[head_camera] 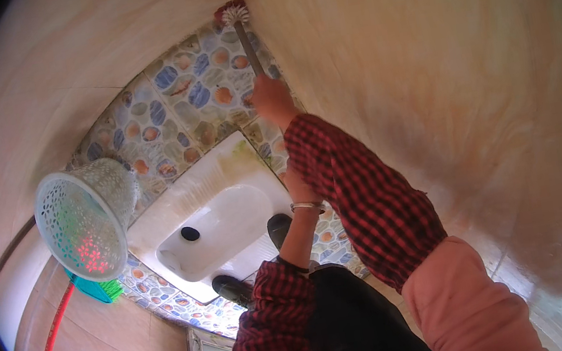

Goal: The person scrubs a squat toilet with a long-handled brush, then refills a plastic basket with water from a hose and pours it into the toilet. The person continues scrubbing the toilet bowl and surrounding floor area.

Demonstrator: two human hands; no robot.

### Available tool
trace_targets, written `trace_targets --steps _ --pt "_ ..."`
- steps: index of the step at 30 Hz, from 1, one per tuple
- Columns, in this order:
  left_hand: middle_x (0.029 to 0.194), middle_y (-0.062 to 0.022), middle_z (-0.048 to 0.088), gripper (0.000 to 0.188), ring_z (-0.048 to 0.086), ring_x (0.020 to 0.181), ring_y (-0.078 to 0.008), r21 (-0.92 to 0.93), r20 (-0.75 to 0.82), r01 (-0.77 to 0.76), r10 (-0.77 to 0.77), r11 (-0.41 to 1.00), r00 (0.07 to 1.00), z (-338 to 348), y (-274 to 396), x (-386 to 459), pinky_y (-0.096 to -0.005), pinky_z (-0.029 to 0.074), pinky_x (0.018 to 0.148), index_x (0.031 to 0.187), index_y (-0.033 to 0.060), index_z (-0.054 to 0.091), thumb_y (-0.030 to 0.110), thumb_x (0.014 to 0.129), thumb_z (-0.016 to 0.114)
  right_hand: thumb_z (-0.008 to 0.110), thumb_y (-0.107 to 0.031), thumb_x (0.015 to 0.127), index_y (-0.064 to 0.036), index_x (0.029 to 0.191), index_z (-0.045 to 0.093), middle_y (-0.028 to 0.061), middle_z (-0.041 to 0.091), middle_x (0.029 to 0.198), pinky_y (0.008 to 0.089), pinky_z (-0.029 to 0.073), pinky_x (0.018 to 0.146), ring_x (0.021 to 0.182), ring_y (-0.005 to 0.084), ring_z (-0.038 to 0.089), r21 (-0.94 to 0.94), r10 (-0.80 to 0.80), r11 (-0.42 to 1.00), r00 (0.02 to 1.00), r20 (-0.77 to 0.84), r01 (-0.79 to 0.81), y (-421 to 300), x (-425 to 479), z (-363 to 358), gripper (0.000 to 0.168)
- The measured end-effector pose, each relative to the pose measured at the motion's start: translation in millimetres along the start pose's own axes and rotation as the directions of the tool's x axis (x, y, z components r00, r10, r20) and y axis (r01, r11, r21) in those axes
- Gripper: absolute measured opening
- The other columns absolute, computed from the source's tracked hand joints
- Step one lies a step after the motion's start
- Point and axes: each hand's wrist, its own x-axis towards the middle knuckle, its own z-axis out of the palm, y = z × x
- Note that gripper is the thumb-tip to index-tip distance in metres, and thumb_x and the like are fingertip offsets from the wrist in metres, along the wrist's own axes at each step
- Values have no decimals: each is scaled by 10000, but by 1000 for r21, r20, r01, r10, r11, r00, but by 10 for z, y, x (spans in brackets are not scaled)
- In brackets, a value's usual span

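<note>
My right hand [272, 98] grips the grey handle [249, 49] of a toilet brush. The white-bristled brush head [235, 15] is at the far floor corner, where two walls meet. Something dark red [223, 12] shows around the bristles; I cannot tell whether it belongs to the brush. My left hand [297, 184], with a bracelet at its wrist, is under my right forearm near the squat toilet's right edge. The right sleeve hides part of it, so its fingers are unclear. The white squat toilet pan [224, 233] has a dark drain hole and yellow-green stains at its upper corner.
A white perforated plastic basket [109, 201] stands left of the pan. Beside it are a green-bristled broom [102, 289] and a red pole [55, 340]. Pebble-and-shell patterned tiles [191, 88] cover the floor. A beige wall [407, 75] rises close on the right. My dark shoes [232, 289] flank the pan's near side.
</note>
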Motion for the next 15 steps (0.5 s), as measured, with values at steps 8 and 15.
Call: trace_targets --steps 8,15 --pt "450 55 366 279 332 355 -62 -570 753 805 -287 166 592 -61 688 12 -193 255 344 712 164 466 419 816 414 448 -263 806 -134 702 305 -34 299 495 210 231 296 339 62 264 742 36 41 743 668 -669 189 128 -395 219" --pt "675 -103 566 319 537 616 -270 -135 130 118 -101 984 986 223 -426 -172 -349 417 552 991 69 487 332 838 391 372 -245 824 -33 831 469 202 512 621 429 392 472 504 342 498 120 -26 993 998 63 19 395 -127 6 233"
